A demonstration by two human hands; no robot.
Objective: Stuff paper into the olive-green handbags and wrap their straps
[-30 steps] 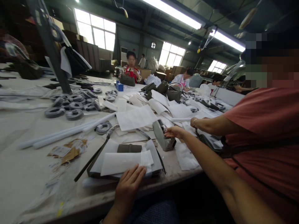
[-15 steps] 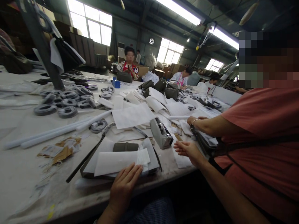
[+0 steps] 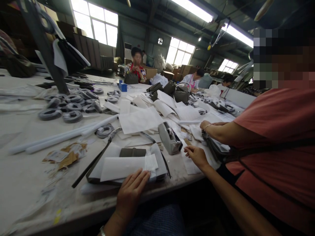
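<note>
My left hand point(image 3: 129, 195) lies flat with fingers stretched out on the near corner of a white paper sheet point(image 3: 118, 167). The sheet covers a flat grey bag point(image 3: 133, 152) near the table's front edge. A dark strap point(image 3: 91, 164) runs from the bag toward the left. My right hand is out of view. Next to me on the right sits a co-worker in a red shirt. One of that person's hands point(image 3: 195, 154) rests just right of a grey tape dispenser point(image 3: 169, 139). The other hand point(image 3: 205, 125) holds a dark bag at the table edge.
Grey coiled straps point(image 3: 71, 116) lie at the back left, with long white tubes point(image 3: 61, 136) and torn cardboard scraps point(image 3: 66, 157) nearer. White paper sheets point(image 3: 140, 121) and grey handbags point(image 3: 180, 95) cover the middle. Other people work at the far end. The table edge point(image 3: 81, 209) runs just below my hand.
The co-worker's hand left the tape dispenser and drew back toward the table edge. My left hand stayed on the paper.
</note>
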